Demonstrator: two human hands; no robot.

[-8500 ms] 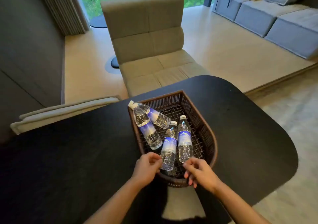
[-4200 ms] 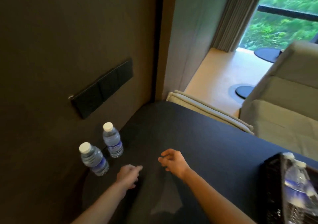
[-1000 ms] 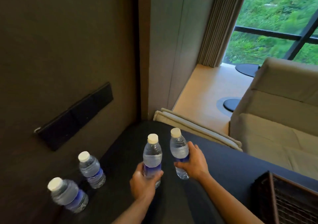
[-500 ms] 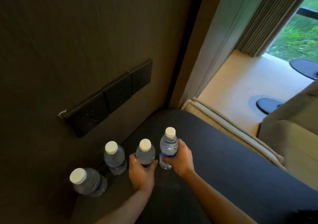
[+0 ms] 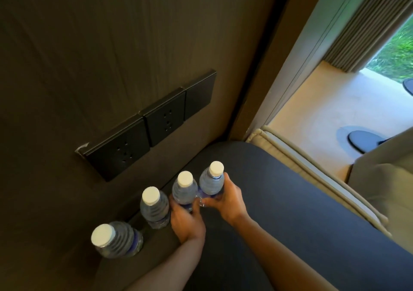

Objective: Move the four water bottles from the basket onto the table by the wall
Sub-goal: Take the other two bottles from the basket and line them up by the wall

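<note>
From the head camera, both bare forearms reach forward and left over the dark table [image 5: 312,212] toward the wall [image 5: 89,45], each hand wrapped around an upright bottle: the left hand [image 5: 186,221] grips the third bottle [image 5: 184,193] and the right hand [image 5: 228,201] grips the fourth bottle [image 5: 212,182], the two bottles side by side. Left of them, close to the wall below the black socket panel [image 5: 152,123], the second bottle [image 5: 154,208] and the nearest bottle [image 5: 114,240] stand free on the table, all four forming a row.
</note>
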